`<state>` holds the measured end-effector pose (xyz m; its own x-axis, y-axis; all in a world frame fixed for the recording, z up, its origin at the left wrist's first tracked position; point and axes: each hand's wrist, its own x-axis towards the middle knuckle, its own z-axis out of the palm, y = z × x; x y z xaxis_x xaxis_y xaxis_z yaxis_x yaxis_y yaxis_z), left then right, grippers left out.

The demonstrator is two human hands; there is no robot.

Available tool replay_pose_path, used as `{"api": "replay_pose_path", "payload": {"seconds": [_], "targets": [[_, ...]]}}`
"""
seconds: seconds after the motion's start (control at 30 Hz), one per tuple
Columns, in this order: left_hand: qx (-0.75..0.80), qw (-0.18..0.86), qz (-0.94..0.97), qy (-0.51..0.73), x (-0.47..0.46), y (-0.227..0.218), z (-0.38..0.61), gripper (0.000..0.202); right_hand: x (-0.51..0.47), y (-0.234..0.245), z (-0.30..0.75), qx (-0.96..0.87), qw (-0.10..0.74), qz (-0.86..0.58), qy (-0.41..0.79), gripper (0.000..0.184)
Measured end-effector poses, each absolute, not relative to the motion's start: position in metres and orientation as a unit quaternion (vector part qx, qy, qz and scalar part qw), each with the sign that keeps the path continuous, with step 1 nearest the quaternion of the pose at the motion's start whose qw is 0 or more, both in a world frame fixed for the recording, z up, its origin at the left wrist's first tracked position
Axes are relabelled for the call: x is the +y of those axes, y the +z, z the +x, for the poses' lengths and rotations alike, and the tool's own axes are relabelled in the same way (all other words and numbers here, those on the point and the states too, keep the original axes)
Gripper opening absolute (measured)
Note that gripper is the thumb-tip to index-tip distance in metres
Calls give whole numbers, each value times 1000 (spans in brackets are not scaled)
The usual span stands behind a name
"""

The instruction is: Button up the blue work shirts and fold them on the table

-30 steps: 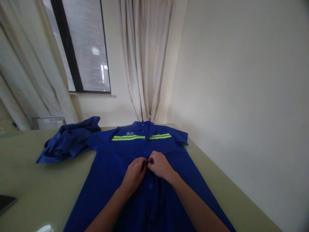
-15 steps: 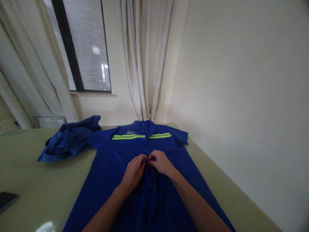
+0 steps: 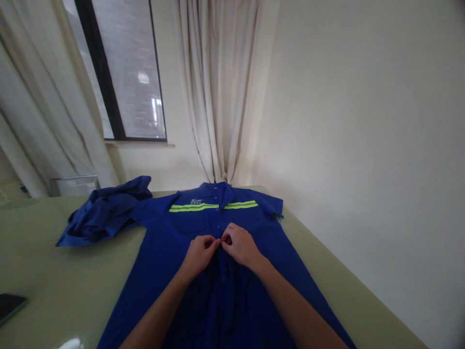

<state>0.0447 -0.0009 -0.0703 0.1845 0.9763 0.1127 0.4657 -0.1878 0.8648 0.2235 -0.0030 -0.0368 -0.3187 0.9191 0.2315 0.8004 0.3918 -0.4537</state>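
A blue short-sleeved work shirt (image 3: 174,271) lies spread on the table, its collar at the far end and a yellow-green reflective stripe (image 3: 193,207) across the chest. My left hand (image 3: 199,253) and my right hand (image 3: 240,245) meet at the front placket just below the chest. Both are closed in a pinch on the shirt's front edge, fingertips almost touching. Whatever button sits between the fingertips is hidden. Below the hands a button (image 3: 224,278) shows on the placket, and small buttons (image 3: 217,209) run up towards the collar.
A crumpled blue garment (image 3: 103,213) lies left of the shirt, against its sleeve. A dark phone (image 3: 10,306) rests at the left on the green table (image 3: 43,271), with a white object (image 3: 71,343) at the bottom edge. A wall (image 3: 363,145) borders the right side.
My left hand has shifted slightly, its thumb and index finger now stretched towards the right fingertips. The cloth fold under the hands lies flatter. The right hand stays almost in place.
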Motion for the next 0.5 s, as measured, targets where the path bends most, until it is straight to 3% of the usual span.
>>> {"api": "replay_pose_path", "payload": {"seconds": [0.27, 0.5], "targets": [[510, 431, 643, 375, 5, -85, 45, 47, -2, -41, 222, -792, 261, -530, 154, 5], [533, 335, 692, 354, -2, -73, 45, 31, 12, -53, 231, -689, 373, -521, 340, 7]]}}
